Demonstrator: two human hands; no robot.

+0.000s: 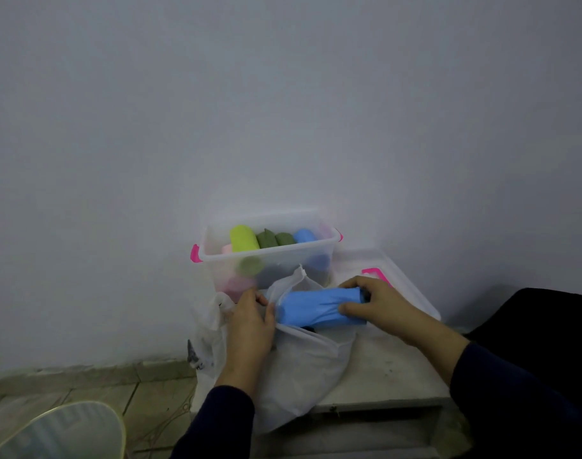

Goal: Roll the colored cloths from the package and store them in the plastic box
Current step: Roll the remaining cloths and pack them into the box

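A rolled light-blue cloth (316, 308) lies across the mouth of the white plastic package (302, 362). My right hand (375, 304) grips its right end, thumb in front and fingers over the top. My left hand (249, 323) presses on the roll's left end and the package's edge. Behind them stands the clear plastic box (269, 256) with pink latches. It holds several rolled cloths: a lime one (243, 238), two dark green ones (276, 239), a blue one (305, 235) and pink ones lower down.
The box's clear lid (402, 286) with a pink latch lies to the right, under my right hand. Everything rests on a small white table (382, 376) against the wall. A round glass-topped object (61, 432) stands on the tiled floor at lower left. Dark fabric (548, 326) lies at right.
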